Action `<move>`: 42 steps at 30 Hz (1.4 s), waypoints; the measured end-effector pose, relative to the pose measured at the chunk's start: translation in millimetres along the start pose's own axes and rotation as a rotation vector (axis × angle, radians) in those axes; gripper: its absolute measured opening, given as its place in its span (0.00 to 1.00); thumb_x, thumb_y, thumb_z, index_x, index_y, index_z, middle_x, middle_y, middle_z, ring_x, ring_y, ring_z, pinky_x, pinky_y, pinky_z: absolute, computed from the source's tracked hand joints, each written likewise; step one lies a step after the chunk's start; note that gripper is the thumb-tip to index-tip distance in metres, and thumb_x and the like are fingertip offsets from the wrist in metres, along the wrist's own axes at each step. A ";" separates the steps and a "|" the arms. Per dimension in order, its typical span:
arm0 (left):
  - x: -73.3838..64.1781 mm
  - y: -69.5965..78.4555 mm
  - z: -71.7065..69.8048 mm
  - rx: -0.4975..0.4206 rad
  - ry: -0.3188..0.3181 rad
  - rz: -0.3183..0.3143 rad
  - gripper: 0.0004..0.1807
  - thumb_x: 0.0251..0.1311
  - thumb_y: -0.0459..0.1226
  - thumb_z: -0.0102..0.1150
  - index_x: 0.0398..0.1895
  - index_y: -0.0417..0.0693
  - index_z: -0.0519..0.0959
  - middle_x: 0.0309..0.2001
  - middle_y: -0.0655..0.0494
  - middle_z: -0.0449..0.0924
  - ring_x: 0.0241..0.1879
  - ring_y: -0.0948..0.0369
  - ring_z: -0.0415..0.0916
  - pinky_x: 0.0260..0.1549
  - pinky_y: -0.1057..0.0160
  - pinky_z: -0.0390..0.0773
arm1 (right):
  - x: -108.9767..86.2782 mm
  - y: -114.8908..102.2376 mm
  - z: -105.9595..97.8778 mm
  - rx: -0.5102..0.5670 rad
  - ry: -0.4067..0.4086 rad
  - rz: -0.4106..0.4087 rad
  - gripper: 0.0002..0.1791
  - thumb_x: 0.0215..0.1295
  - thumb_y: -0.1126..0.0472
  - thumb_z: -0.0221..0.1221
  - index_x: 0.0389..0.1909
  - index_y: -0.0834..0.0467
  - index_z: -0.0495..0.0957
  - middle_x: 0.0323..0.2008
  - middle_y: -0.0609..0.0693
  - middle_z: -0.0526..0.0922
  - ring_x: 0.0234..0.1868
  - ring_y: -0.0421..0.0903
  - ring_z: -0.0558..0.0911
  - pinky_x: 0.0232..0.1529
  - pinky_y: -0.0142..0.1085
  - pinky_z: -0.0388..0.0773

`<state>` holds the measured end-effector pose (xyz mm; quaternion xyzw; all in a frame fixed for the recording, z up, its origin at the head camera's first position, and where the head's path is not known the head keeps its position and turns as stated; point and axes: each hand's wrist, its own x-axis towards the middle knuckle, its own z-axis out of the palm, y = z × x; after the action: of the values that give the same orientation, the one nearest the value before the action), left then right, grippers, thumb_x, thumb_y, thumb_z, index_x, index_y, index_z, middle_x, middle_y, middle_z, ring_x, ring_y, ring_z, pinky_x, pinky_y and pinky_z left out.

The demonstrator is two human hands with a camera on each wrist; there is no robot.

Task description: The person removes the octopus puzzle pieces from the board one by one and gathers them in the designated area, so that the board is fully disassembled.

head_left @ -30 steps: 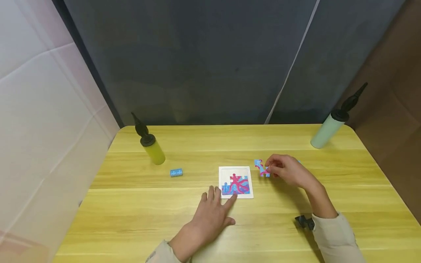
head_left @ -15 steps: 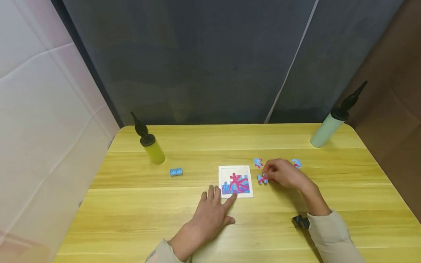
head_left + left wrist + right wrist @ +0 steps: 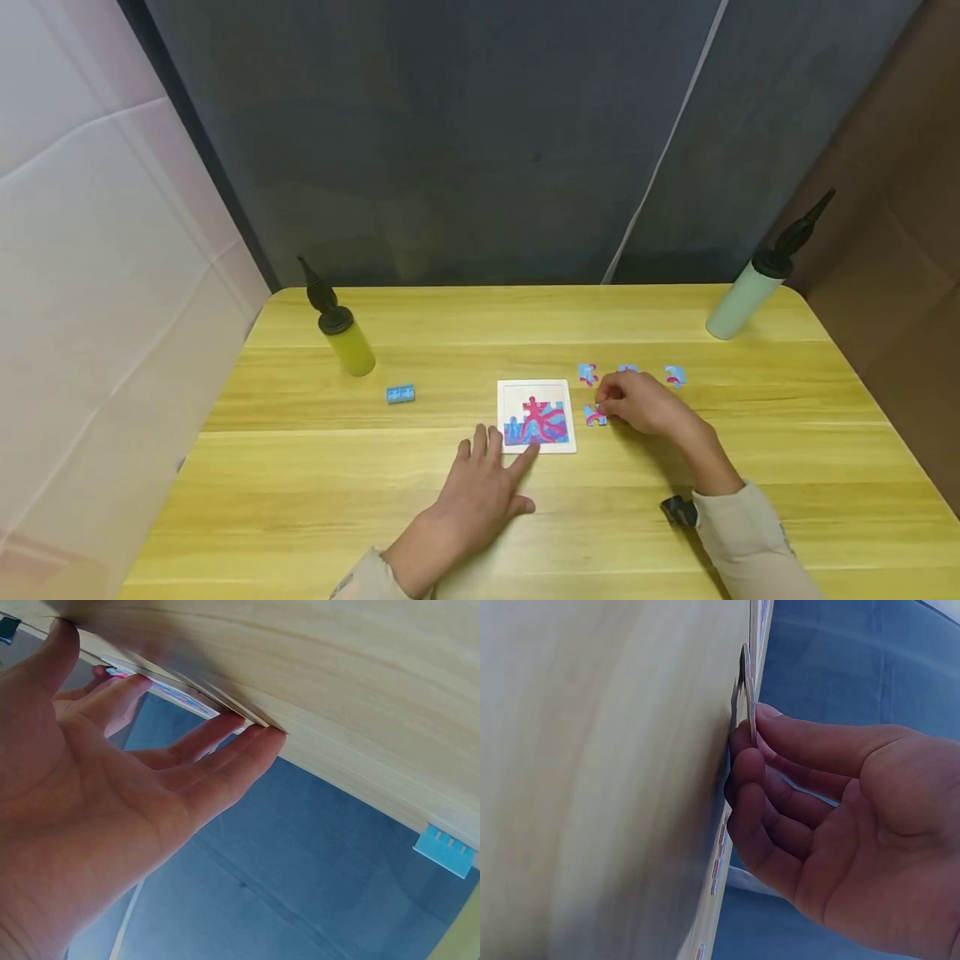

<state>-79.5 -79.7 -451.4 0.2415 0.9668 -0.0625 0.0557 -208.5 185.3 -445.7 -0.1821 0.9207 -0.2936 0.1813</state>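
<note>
My right hand (image 3: pixel 641 404) pinches a blue-and-pink jigsaw piece (image 3: pixel 595 415) between thumb and forefinger, just right of the puzzle tray. Seen edge-on in the right wrist view, the held piece (image 3: pixel 750 690) is thin and tilted slightly off the tabletop. The square white puzzle tray (image 3: pixel 512 401) holds joined pieces (image 3: pixel 542 423) of a pink octopus in its lower part; its upper part shows bare white. At the tray's lower left, my left hand (image 3: pixel 476 496) lies with fingers extended, fingertips touching its border. In the left wrist view, this hand (image 3: pixel 112 787) holds nothing.
Beyond the right hand lie loose jigsaw pieces: one (image 3: pixel 587 374) near the tray, another (image 3: pixel 627 367) partly hidden, a third (image 3: pixel 675 376) farther right. A blue toy block (image 3: pixel 401 393) sits left. A yellow hand pump (image 3: pixel 351 348) and green hand pump (image 3: pixel 742 304) stand farther back.
My right hand has brought the pinched piece slightly down and nearer me, away from the loose piece above it. Two loose pieces behind the hand have come into view. The left hand stays put.
</note>
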 end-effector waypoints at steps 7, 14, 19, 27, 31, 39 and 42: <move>0.0 0.4 -1.1 0.003 -0.009 -0.003 0.39 0.69 0.67 0.46 0.80 0.68 0.61 0.68 0.35 0.69 0.72 0.40 0.68 0.68 0.46 0.73 | 1.6 3.7 0.7 -0.015 0.003 -0.021 0.03 0.70 0.66 0.62 0.35 0.57 0.81 0.26 0.46 0.77 0.29 0.42 0.73 0.32 0.32 0.71; -0.5 0.1 -0.3 0.005 -0.002 -0.001 0.39 0.69 0.67 0.46 0.80 0.68 0.61 0.68 0.34 0.70 0.71 0.39 0.69 0.67 0.45 0.74 | 2.0 5.3 0.4 -0.008 -0.005 -0.036 0.03 0.69 0.65 0.63 0.34 0.57 0.81 0.27 0.45 0.78 0.30 0.42 0.73 0.33 0.31 0.70; -1.9 -0.5 0.1 -0.002 0.002 -0.007 0.38 0.69 0.67 0.46 0.80 0.68 0.62 0.68 0.34 0.70 0.71 0.39 0.69 0.67 0.45 0.74 | 2.4 1.1 1.1 -0.009 0.005 -0.047 0.02 0.70 0.65 0.62 0.36 0.58 0.81 0.29 0.46 0.79 0.31 0.41 0.73 0.34 0.31 0.72; -0.6 -2.0 -0.3 -0.001 0.008 -0.002 0.39 0.69 0.67 0.46 0.80 0.68 0.61 0.68 0.34 0.70 0.71 0.39 0.69 0.68 0.45 0.74 | 5.5 -19.0 7.8 0.019 0.030 -0.120 0.09 0.71 0.65 0.59 0.49 0.61 0.82 0.29 0.48 0.82 0.26 0.41 0.74 0.31 0.33 0.72; 0.3 -2.9 -0.8 0.008 0.010 0.001 0.38 0.69 0.67 0.46 0.80 0.68 0.62 0.68 0.34 0.70 0.71 0.39 0.69 0.67 0.45 0.74 | 11.3 -31.7 17.4 -0.019 0.026 -0.157 0.12 0.70 0.66 0.61 0.52 0.61 0.82 0.30 0.47 0.81 0.29 0.40 0.75 0.35 0.34 0.74; -0.6 -1.5 -0.9 -0.005 -0.022 -0.003 0.38 0.69 0.67 0.47 0.80 0.68 0.62 0.69 0.34 0.69 0.72 0.39 0.68 0.68 0.45 0.74 | 20.0 -48.2 34.0 -0.072 -0.044 -0.156 0.18 0.70 0.65 0.63 0.59 0.60 0.81 0.35 0.47 0.82 0.35 0.41 0.76 0.40 0.35 0.75; -0.3 -0.6 -0.9 -0.004 -0.031 -0.005 0.38 0.69 0.67 0.47 0.80 0.69 0.61 0.70 0.34 0.68 0.72 0.39 0.68 0.68 0.45 0.73 | 20.9 -51.6 36.6 -0.075 -0.064 -0.149 0.21 0.70 0.65 0.63 0.62 0.59 0.79 0.34 0.47 0.80 0.34 0.42 0.75 0.37 0.34 0.74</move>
<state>-79.6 -80.2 -450.4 0.2378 0.9666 -0.0645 0.0710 -198.7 119.4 -447.0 -0.2660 0.9088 -0.2654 0.1814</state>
